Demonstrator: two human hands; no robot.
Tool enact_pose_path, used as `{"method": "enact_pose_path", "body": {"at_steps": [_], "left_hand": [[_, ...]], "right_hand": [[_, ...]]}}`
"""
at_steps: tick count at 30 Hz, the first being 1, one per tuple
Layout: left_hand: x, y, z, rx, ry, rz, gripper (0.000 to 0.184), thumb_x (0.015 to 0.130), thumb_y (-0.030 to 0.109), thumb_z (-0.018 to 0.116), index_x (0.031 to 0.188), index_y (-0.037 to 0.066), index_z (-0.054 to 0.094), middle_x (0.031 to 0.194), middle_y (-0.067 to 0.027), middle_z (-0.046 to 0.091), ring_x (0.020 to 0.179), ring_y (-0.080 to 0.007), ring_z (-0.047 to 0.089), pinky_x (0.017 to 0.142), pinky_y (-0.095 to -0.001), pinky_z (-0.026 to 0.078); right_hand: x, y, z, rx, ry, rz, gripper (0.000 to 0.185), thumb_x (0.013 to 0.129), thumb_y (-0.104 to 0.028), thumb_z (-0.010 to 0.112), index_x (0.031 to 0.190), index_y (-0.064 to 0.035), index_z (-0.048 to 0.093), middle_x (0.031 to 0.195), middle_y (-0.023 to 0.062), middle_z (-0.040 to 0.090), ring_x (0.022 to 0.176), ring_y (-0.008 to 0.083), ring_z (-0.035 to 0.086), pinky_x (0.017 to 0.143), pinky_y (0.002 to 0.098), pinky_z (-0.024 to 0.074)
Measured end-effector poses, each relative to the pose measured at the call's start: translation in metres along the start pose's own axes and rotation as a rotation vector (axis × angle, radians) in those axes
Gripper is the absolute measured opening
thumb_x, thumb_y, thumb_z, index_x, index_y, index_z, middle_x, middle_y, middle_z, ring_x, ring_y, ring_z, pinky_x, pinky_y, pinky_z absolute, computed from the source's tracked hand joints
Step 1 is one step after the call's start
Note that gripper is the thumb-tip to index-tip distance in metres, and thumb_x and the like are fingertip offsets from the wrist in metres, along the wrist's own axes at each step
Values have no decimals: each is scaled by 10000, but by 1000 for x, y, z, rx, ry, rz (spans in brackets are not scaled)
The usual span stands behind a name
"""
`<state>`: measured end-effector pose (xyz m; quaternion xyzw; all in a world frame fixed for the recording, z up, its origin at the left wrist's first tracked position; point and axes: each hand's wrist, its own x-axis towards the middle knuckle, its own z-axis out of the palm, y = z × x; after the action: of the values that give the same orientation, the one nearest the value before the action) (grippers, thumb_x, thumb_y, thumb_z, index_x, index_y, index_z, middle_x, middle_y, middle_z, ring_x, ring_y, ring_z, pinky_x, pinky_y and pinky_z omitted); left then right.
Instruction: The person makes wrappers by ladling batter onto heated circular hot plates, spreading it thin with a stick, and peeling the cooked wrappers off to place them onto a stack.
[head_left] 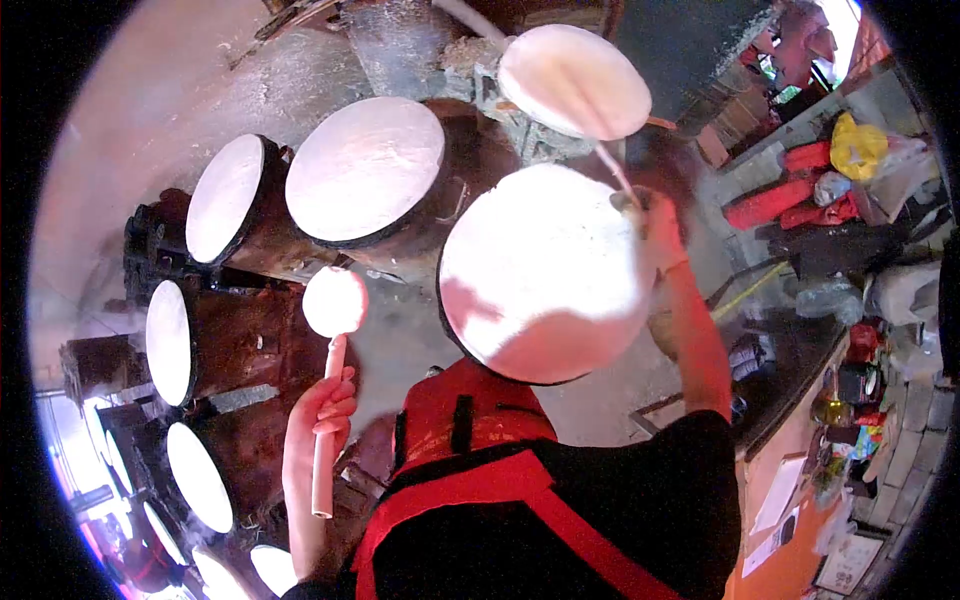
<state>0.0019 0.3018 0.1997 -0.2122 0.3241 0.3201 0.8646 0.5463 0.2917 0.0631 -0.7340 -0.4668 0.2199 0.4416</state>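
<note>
My left hand is closed around the pale handle of a mallet, whose round white head points up. It is held left of the large drum, apart from its skin. My right hand grips a thin stick near that drum's right rim. The stick slants up and left and blurs across another white round drumhead at the top, so its far end cannot be made out. Strong light whitens the large drum's skin, and a reddish shadow lies across its lower part.
More drums surround me: a wide one, a narrower one and several down the left side. On the right is a dark counter with an orange front. Red and yellow items lie on a ledge at upper right.
</note>
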Motion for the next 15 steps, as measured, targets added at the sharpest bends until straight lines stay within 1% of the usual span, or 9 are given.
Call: {"method": "enact_pose_path", "body": {"at_steps": [1,5,7,8,9,11,12,14,15], "left_hand": [[4,1,6,76,32,17,191,943,73,401,1075,-63,427,695,-42,382,496,-74,351,327,-173,291],[16,12,18,245,23,-23,184,925,67,446,1065,-52,436,672,-19,374,475,-47,330,312,-150,262],[23,18,30,345,18,-30,189,920,59,453,1069,-55,435,675,-15,373,481,-44,331,314,-149,263],[29,22,37,397,12,-38,192,917,56,457,1071,-57,434,677,-13,373,483,-43,332,315,-148,264],[35,28,43,357,20,-66,207,911,49,463,1084,-57,428,670,-7,366,488,-40,326,319,-146,265],[51,43,57,407,-19,-96,218,906,47,470,1093,-55,423,665,-4,362,490,-40,321,322,-144,262],[60,50,64,437,-40,-123,223,903,45,474,1097,-53,421,662,-3,360,491,-40,319,324,-143,261],[79,65,83,502,-53,-139,236,895,46,471,1108,-40,417,655,2,351,489,-45,316,326,-139,249],[92,76,88,523,-70,-158,239,894,47,470,1111,-38,416,657,3,350,489,-46,316,326,-140,247]], "right_hand": [[6,-4,-4,197,-29,-39,212,783,-213,690,869,-22,660,791,38,627,720,113,557,627,274,433],[28,-100,-21,663,163,63,100,797,-98,635,863,-25,653,783,3,589,694,108,534,618,248,424],[54,-105,-42,344,137,-82,113,813,-115,615,876,-28,649,747,-13,560,659,98,512,599,239,414],[76,-91,-71,-105,65,-179,121,823,-133,609,885,-36,648,729,-21,549,650,99,511,598,239,416],[110,-76,-101,-84,129,-45,167,834,-172,605,916,-33,646,737,-22,556,656,98,513,607,237,419],[137,-126,-120,-471,287,24,250,848,-221,585,996,-25,634,794,11,600,714,134,557,665,258,446],[135,-185,-117,-882,371,-36,289,852,-230,568,1044,-20,623,843,46,637,766,171,598,715,282,470],[153,-209,-129,-1050,586,-428,389,812,-252,588,1133,-31,584,1078,194,612,990,344,589,856,384,464],[170,-212,-135,-1012,526,-601,400,802,-231,571,1162,-59,570,1139,153,595,1036,316,572,892,385,446]]}}
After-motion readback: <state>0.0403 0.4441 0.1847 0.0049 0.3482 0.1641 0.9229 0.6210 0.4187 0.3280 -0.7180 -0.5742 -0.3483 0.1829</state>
